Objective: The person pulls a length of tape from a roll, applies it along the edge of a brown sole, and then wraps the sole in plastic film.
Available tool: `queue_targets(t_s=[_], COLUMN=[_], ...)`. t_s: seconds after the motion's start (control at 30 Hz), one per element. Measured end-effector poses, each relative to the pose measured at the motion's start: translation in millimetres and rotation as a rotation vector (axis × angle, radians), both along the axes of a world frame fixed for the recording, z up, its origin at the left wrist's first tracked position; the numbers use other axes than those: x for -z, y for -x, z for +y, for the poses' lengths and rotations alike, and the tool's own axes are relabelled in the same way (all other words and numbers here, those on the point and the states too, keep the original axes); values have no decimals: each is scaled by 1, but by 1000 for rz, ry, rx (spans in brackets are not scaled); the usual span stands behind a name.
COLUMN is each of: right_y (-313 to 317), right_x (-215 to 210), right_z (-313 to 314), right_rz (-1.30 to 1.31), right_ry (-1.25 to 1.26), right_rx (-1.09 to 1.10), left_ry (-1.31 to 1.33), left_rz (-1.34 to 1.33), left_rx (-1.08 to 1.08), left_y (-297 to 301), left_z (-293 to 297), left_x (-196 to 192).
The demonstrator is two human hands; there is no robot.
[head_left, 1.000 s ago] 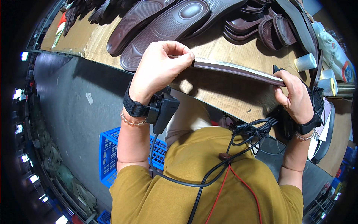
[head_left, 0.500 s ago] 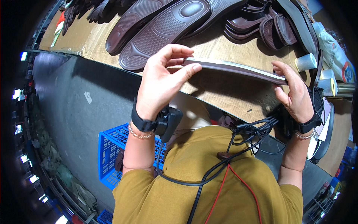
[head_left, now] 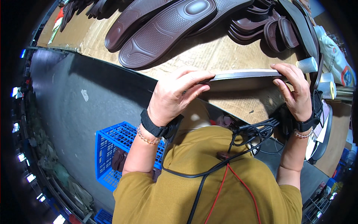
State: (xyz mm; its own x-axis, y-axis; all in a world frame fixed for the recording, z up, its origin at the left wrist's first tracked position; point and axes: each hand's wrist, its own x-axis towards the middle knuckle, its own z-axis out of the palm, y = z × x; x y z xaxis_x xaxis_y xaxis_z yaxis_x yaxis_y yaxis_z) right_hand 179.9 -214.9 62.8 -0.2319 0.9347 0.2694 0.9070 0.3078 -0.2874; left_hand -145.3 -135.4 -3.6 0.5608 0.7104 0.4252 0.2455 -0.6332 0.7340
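A shoe sole (head_left: 244,74), seen almost edge-on with a pale rim, is held up between my two hands above the cardboard-covered table. My left hand (head_left: 177,91) pinches one end between thumb and fingers. At the other end, my right hand (head_left: 294,87) grips it the same way. Its broad faces are mostly hidden from this angle. Beyond my hands, large dark brown textured soles (head_left: 160,37) lie overlapping on the table. A cluster of smaller curved brown pieces (head_left: 257,28) lies to their right.
Clear rolls (head_left: 307,65) stand at the table's right, beside a white printed bag (head_left: 333,56). Black cables (head_left: 257,134) hang across my front. Below left, a blue plastic basket (head_left: 115,155) holds something dark on the grey floor (head_left: 78,123). Cardboard (head_left: 238,100) covers the table.
My left hand has moved right and lower with its end of the sole. The sole, tilted before, is now about level and turned so its edge faces me.
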Motion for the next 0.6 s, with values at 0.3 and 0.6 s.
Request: queue_targets(t_s=[0.3,0.6], right_y=[3,1], right_x=[0,3], right_z=[1,1], right_rz=[-9,22], right_ry=[-22,-31], right_rx=[3,-6], left_ry=[-39,-197], left_rz=[-126,-43], left_rx=[11,21], left_y=[1,3], left_z=[3,6], left_x=[14,14])
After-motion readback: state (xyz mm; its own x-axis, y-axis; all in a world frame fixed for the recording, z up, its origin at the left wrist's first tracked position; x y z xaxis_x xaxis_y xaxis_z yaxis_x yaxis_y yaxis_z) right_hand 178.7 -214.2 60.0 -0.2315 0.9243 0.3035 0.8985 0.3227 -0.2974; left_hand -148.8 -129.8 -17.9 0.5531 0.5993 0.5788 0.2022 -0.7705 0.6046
